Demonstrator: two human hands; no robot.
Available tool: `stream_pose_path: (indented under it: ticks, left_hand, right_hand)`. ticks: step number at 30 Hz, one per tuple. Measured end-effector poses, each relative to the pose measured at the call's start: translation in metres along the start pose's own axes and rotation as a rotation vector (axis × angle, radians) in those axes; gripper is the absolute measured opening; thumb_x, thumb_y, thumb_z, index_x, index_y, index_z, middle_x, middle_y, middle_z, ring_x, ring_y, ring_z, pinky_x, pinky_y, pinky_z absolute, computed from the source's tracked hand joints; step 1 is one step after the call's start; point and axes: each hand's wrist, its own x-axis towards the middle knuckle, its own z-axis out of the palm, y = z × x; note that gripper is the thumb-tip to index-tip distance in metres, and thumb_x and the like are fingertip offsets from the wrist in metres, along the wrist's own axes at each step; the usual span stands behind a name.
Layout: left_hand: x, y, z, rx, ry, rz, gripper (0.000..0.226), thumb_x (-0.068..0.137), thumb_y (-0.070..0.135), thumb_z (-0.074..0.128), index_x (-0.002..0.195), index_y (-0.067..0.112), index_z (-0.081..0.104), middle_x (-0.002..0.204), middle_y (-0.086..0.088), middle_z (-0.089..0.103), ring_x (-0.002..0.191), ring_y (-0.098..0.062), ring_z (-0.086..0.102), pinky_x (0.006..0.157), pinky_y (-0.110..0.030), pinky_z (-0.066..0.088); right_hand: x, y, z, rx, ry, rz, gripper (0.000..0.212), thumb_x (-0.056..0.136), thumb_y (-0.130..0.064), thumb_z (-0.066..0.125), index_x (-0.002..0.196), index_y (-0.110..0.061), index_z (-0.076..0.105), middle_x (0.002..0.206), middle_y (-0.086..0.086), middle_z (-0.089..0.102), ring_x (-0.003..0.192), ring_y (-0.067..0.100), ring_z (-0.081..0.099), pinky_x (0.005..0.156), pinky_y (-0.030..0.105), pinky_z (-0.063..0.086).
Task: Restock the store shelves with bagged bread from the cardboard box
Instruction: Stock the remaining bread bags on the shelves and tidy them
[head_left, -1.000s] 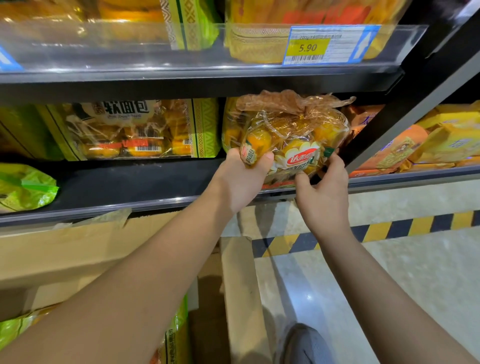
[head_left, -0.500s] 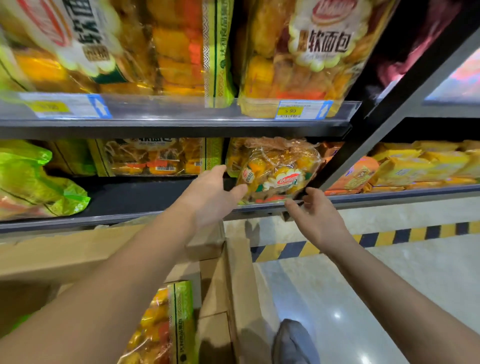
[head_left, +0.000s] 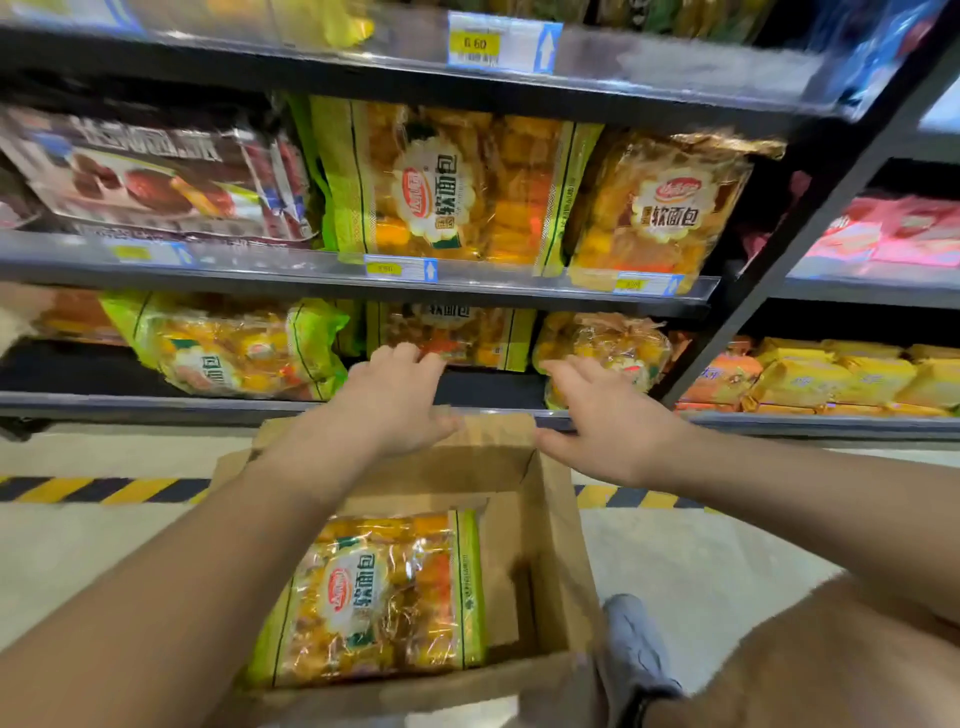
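Note:
An open cardboard box (head_left: 558, 530) stands on the floor below me with a bagged bread (head_left: 379, 597) lying flat inside. On the lowest shelf (head_left: 156, 402) a clear bag of small breads (head_left: 608, 348) sits at the right end, beside two green-edged bread bags (head_left: 239, 348). My left hand (head_left: 395, 400) and my right hand (head_left: 602, 421) hover over the box's far edge, both empty with relaxed fingers, just in front of the shelf lip.
The shelf above holds more bread bags (head_left: 452, 182) and a dark red package (head_left: 150, 176) behind price tags. A black upright post (head_left: 769, 260) divides off yellow packs (head_left: 831, 374) at right. Hazard-striped tape (head_left: 93, 488) crosses the floor. My shoe (head_left: 634, 644) is beside the box.
Both hands let go of the clear bag of small breads, now resting on the lowest shelf, and drew back toward me over the box. The view pulled back and down, bringing the box into sight.

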Motion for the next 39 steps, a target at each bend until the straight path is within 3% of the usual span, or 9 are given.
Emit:
stream_pose_path:
  ticks: [4, 9, 14, 18, 22, 30, 34, 36, 39]
  left_hand:
    - [-0.044, -0.019, 0.01, 0.056, -0.071, -0.081, 0.075, 0.092, 0.059, 0.062, 0.153, 0.022, 0.038, 0.152, -0.01, 0.043, 0.139, -0.032, 0.042, 0.109, -0.047, 0.044]
    - [-0.079, -0.045, 0.056, 0.059, -0.199, -0.17, 0.069, 0.093, 0.051, 0.064, 0.149, 0.019, 0.042, 0.147, -0.012, 0.045, 0.137, -0.033, 0.043, 0.108, -0.047, 0.042]
    - [-0.097, -0.069, 0.101, 0.052, -0.285, -0.227, 0.064, 0.095, 0.048, 0.062, 0.148, 0.019, 0.042, 0.147, -0.012, 0.044, 0.137, -0.032, 0.042, 0.108, -0.044, 0.042]
    - [-0.098, -0.087, 0.13, 0.023, -0.323, -0.242, 0.068, 0.097, 0.046, 0.06, 0.154, 0.019, 0.035, 0.155, -0.012, 0.039, 0.143, -0.031, 0.038, 0.11, -0.044, 0.041]
    - [-0.09, -0.104, 0.162, -0.035, -0.432, -0.298, 0.068, 0.099, 0.046, 0.056, 0.156, 0.019, 0.032, 0.157, -0.013, 0.034, 0.145, -0.034, 0.035, 0.109, -0.045, 0.043]
    - [-0.07, -0.128, 0.224, 0.042, -0.605, -0.347, 0.071, 0.099, 0.04, 0.055, 0.159, 0.018, 0.023, 0.16, -0.015, 0.027, 0.146, -0.035, 0.032, 0.109, -0.045, 0.042]
    - [-0.064, -0.138, 0.248, -0.028, -0.601, -0.456, 0.075, 0.099, 0.041, 0.055, 0.159, 0.016, 0.018, 0.158, -0.017, 0.028, 0.145, -0.034, 0.035, 0.109, -0.043, 0.043]
    - [-0.061, -0.144, 0.26, -0.168, -0.606, -0.586, 0.085, 0.097, 0.041, 0.061, 0.16, 0.012, 0.011, 0.158, -0.019, 0.029, 0.145, -0.036, 0.036, 0.112, -0.045, 0.042]
    - [-0.059, -0.155, 0.277, -0.37, -0.646, -0.734, 0.108, 0.093, 0.041, 0.068, 0.162, 0.009, -0.008, 0.163, -0.022, 0.023, 0.148, -0.04, 0.032, 0.118, -0.048, 0.037]
  right_hand:
    - [-0.015, -0.051, 0.025, -0.114, -0.08, -0.046, 0.067, 0.093, -0.055, 0.059, 0.147, -0.02, 0.041, 0.14, 0.008, 0.05, 0.127, 0.029, 0.05, 0.103, 0.043, 0.047]
    - [-0.031, -0.087, 0.081, -0.093, -0.184, 0.068, 0.05, 0.093, -0.055, 0.057, 0.128, -0.02, 0.05, 0.126, 0.008, 0.054, 0.124, 0.031, 0.048, 0.107, 0.044, 0.038]
    - [-0.037, -0.101, 0.127, -0.004, -0.241, 0.134, 0.059, 0.096, -0.052, 0.055, 0.146, -0.023, 0.043, 0.138, 0.007, 0.05, 0.134, 0.029, 0.044, 0.114, 0.043, 0.035]
    - [-0.024, -0.107, 0.158, 0.047, -0.272, 0.166, 0.054, 0.096, -0.048, 0.059, 0.143, -0.023, 0.047, 0.143, 0.006, 0.049, 0.133, 0.027, 0.045, 0.113, 0.044, 0.039]
    - [-0.013, -0.106, 0.19, 0.103, -0.347, 0.187, 0.06, 0.098, -0.046, 0.057, 0.151, -0.023, 0.039, 0.15, 0.007, 0.043, 0.136, 0.029, 0.044, 0.113, 0.044, 0.04]
    - [0.007, -0.087, 0.245, 0.077, -0.476, 0.229, 0.061, 0.097, -0.042, 0.058, 0.153, -0.025, 0.037, 0.149, 0.009, 0.042, 0.14, 0.03, 0.04, 0.115, 0.045, 0.037]
    - [0.014, -0.075, 0.269, 0.252, -0.51, 0.417, 0.067, 0.095, -0.046, 0.06, 0.154, -0.025, 0.036, 0.152, 0.008, 0.039, 0.134, 0.028, 0.047, 0.108, 0.042, 0.047]
    - [0.017, -0.068, 0.282, 0.397, -0.511, 0.546, 0.073, 0.094, -0.047, 0.063, 0.155, -0.022, 0.032, 0.152, 0.01, 0.038, 0.129, 0.028, 0.053, 0.102, 0.041, 0.052]
    - [0.022, -0.058, 0.298, 0.606, -0.568, 0.714, 0.088, 0.087, -0.051, 0.072, 0.156, -0.018, 0.028, 0.152, 0.01, 0.043, 0.134, 0.03, 0.051, 0.108, 0.042, 0.048]
